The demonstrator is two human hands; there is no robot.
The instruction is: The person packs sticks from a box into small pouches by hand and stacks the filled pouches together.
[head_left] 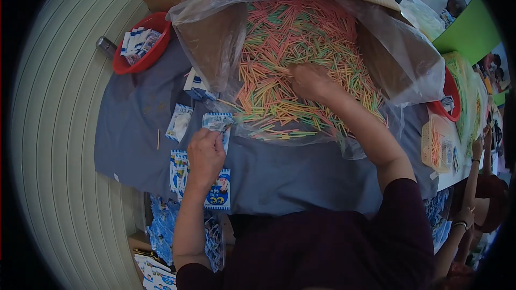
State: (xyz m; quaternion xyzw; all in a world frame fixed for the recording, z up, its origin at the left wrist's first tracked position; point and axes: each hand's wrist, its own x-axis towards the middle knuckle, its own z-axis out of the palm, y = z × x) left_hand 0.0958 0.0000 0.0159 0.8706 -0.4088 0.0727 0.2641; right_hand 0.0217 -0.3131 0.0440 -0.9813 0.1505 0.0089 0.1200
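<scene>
My left hand [206, 156] is closed at the lower edge of a small blue-and-white packet [217, 121], its fingertips partly hidden. Beneath and beside that wrist lie several printed blue-and-white packets [217, 193], some overlapping. Another packet [179, 122], with a pale side up, lies just left of the held one. My right hand [312, 81] is down in a big heap of thin pink, yellow and green sticks [301, 32], fingers pinched together on some of them. The heap rests on clear plastic lining [215, 48] in a tipped cardboard box.
A red basin [161, 48] with packets stands at the back left, beside a dark bottle [106, 46]. At right are a second red basin [451, 99] and a yellow basket [434, 145] with sticks. One stick [158, 139] lies on the grey cloth [301, 174]. Other people's arms show at far right.
</scene>
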